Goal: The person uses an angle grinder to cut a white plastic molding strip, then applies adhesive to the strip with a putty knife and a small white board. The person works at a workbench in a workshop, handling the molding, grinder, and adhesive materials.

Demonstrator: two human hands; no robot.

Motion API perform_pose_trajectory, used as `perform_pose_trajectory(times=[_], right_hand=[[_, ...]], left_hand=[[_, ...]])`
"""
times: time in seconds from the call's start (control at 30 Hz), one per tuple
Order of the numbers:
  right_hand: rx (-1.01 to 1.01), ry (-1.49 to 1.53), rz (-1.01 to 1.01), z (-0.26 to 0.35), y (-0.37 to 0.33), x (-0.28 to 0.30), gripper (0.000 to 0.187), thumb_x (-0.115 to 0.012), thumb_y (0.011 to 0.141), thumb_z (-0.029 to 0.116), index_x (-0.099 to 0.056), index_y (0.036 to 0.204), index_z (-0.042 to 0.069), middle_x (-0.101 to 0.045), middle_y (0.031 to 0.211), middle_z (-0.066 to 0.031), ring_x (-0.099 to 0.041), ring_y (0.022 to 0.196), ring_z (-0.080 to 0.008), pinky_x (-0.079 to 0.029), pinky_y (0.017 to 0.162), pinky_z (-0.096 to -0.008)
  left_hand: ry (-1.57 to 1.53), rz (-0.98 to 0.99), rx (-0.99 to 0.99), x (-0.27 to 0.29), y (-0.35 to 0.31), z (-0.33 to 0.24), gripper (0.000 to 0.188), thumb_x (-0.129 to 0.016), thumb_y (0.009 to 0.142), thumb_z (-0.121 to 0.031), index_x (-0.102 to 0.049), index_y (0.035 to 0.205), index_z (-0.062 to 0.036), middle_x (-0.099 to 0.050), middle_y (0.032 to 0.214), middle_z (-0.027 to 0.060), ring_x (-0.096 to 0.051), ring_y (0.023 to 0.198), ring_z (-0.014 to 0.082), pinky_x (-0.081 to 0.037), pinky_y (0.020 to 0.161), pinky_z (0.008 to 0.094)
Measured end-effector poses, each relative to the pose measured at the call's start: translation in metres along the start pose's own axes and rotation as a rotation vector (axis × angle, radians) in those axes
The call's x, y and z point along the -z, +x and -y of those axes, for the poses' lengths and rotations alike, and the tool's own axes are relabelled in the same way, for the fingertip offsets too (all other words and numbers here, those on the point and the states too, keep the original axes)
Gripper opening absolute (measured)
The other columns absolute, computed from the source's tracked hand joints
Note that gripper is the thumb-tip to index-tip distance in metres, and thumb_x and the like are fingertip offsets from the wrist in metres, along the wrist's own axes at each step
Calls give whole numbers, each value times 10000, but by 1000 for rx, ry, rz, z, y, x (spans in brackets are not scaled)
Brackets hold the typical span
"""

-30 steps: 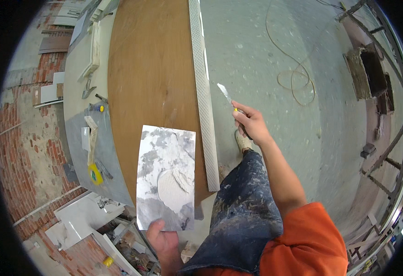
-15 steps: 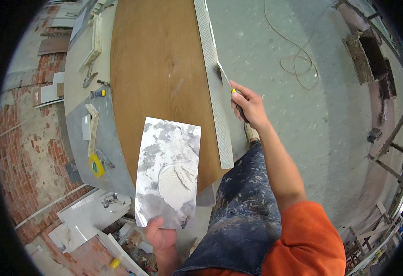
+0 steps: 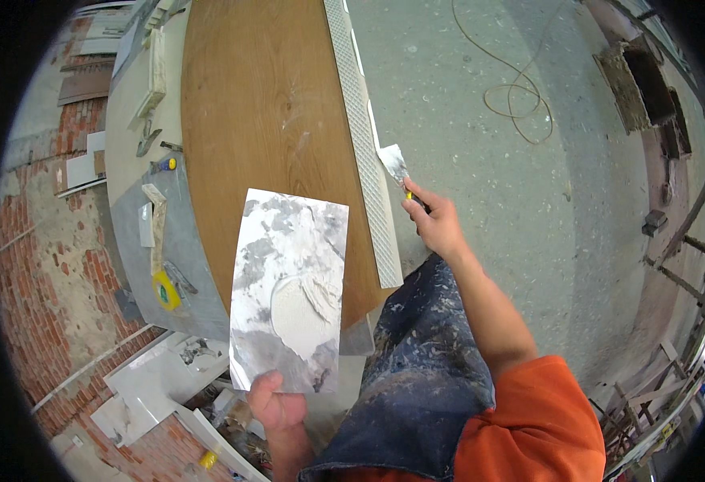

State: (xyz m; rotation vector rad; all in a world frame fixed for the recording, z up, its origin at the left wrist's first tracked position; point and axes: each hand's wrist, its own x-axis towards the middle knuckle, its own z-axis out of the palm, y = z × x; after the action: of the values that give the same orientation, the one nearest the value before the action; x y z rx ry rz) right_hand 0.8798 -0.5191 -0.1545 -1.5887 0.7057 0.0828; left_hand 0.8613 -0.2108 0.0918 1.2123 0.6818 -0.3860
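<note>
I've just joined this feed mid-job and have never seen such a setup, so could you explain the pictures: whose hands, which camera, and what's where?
There is no robot here: these are a person's two bare hands. The view looks down from the left one of two fisheye cameras worn on the head, so straight edges bend near the rim.

The left hand holds a smeared flat panel with a pale mound of paste on it. The right hand grips a putty knife, its blade beside a patterned strip; whether they touch is hard to tell.

That strip runs along the right edge of a brown wood-grain board. Left of the board lies a yellow tape measure.
</note>
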Motion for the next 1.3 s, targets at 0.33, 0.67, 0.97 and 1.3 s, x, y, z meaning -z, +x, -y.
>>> perform_pose_trajectory(times=[0.33, 0.67, 0.97, 1.3], right_hand=[[-60, -81, 417, 147, -107, 48, 425, -661, 956, 157, -614, 1367, 56, -741, 1111, -131, -712, 936, -212, -543, 814, -372], [405, -343, 769, 205, -162, -6, 416, -647, 938, 168, -619, 1331, 33, -699, 1048, -240, -655, 953, -433, -525, 841, -456], [363, -657, 952, 227, -167, 14, 406, -661, 921, 128, -640, 1317, 44, -733, 1094, -154, -683, 996, -370, -531, 873, -409], [-175, 503, 421, 114, -130, 94, 390, -593, 1012, 186, -590, 1389, 91, -665, 812, -88, -548, 539, -121, -416, 451, -240]], left_hand=[[-19, -48, -168, -2, -12, 22, 649, -552, 772, -34, -504, 1418, -17, -565, 1367, 121, -551, 1266, 306, -415, 1103, 457], [266, 20, -493, -13, -30, 34, 622, -565, 764, -23, -517, 1379, 59, -582, 1349, 121, -550, 1254, 240, -395, 1088, 357], [57, -34, -467, 2, -19, 42, 603, -565, 756, -44, -550, 1349, 59, -598, 1327, 141, -567, 1239, 275, -413, 1082, 374], [-216, 82, -174, 17, 4, 19, 677, -570, 746, -68, -503, 1418, -25, -564, 1365, 122, -545, 1263, 314, -430, 1096, 468]])
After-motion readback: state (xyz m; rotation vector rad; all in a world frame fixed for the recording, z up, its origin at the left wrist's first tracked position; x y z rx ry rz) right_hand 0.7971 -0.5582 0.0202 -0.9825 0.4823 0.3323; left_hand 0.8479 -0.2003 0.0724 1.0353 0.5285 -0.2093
